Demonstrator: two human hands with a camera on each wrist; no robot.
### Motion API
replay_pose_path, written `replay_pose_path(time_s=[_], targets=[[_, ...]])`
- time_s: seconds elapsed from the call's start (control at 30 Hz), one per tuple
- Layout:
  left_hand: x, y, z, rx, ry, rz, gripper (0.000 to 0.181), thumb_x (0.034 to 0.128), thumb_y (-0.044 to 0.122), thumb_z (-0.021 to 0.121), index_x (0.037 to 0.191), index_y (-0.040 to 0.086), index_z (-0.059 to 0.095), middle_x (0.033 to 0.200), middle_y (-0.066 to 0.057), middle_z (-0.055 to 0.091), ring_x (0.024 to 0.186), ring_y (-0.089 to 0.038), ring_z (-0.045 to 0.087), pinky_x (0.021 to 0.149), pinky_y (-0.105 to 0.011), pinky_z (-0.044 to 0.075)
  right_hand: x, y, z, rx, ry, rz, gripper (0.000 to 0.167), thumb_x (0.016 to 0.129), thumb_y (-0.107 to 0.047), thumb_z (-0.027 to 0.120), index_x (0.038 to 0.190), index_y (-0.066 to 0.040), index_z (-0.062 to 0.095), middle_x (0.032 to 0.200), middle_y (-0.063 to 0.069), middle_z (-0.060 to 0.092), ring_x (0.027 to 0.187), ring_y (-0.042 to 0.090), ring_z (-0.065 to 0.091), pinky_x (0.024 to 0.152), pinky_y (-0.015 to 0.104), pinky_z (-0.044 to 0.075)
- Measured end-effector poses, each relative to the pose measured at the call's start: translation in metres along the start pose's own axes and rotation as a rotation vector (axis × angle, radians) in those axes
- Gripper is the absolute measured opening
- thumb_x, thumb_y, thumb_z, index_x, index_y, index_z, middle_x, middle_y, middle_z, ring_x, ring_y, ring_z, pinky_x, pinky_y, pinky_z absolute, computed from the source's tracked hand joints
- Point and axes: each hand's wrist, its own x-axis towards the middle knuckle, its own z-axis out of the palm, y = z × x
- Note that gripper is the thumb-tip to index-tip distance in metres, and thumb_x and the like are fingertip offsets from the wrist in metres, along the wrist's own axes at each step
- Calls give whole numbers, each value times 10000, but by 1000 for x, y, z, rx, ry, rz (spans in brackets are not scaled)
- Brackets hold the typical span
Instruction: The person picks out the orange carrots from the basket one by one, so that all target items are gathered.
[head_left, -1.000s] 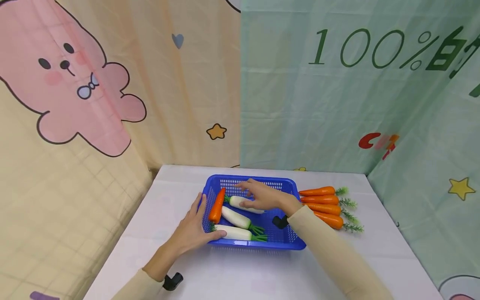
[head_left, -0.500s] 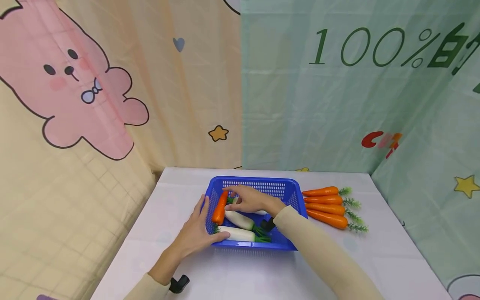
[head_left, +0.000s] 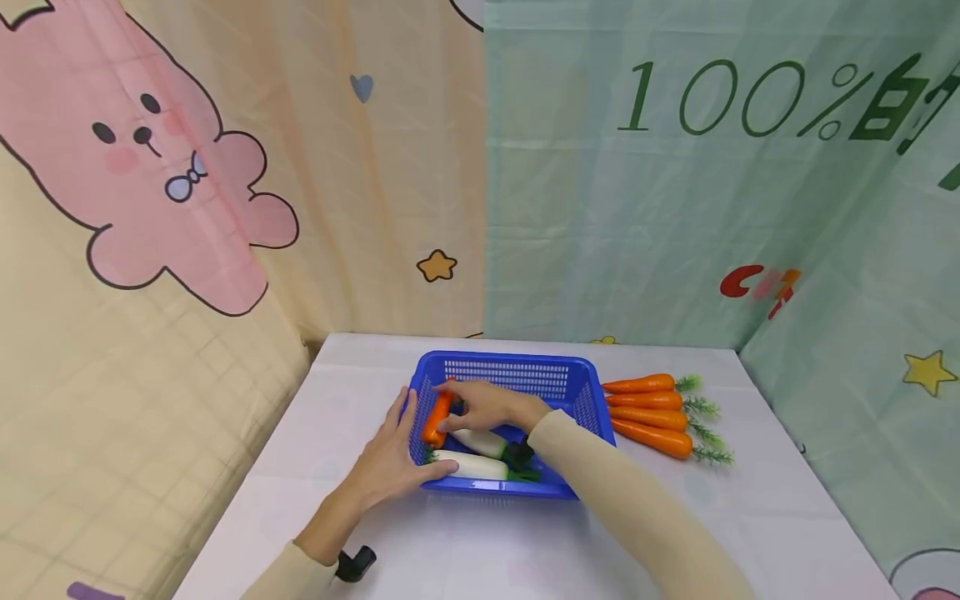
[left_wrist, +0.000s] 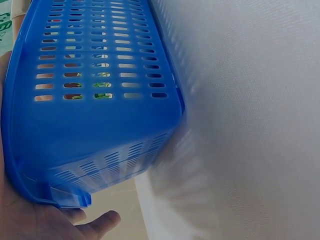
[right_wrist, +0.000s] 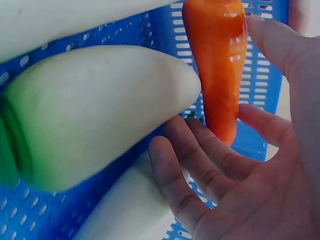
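A blue perforated basket (head_left: 517, 359) stands on the table. My left hand (head_left: 382, 458) holds its near left corner, fingers along the left side and thumb over the front rim. In the left wrist view the hand (left_wrist: 30, 220) wraps that corner from outside. Inside, an orange carrot (head_left: 436, 421) lies along the left wall. My right hand (head_left: 487, 405) reaches over it, thumb and index fingertip at the carrot (right_wrist: 220, 65), the fingers loosely spread. White radishes lie beside it: one along the front (head_left: 472, 466), one in the middle (right_wrist: 110, 110), one under the fingers (right_wrist: 130, 205).
Several orange carrots (head_left: 651, 418) with green tops lie in a row on the white table (head_left: 750, 517), just right of the basket. Printed curtains (head_left: 600, 208) hang behind and at both sides of the table.
My right hand has moved left and toward me inside the basket, from above the far radish to the carrot at the left wall. My left hand stays at the basket's corner.
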Motion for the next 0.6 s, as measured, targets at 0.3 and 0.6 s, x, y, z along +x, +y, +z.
replay_pose_path(time_s=[0.3, 0.6], targets=[[0, -2, -1, -3, -12, 0, 1421, 928, 817, 800, 1884, 112, 20, 1988, -178, -46, 1751, -616, 301, 1314, -847, 391, 9, -2, 7, -14, -16, 29, 822, 1116, -581, 738, 1790, -193, 475, 1643, 108, 686, 1262, 225, 717, 1272, 488, 600], [1, -1, -1, -13, -14, 6, 1408, 941, 785, 817, 1885, 108, 20, 1987, -181, -52, 1747, -621, 305, 1299, -850, 408, 7, 0, 6, 21, 13, 5, 785, 1115, -563, 750, 1764, -198, 501, 1577, 98, 713, 1228, 221, 730, 1227, 467, 629]])
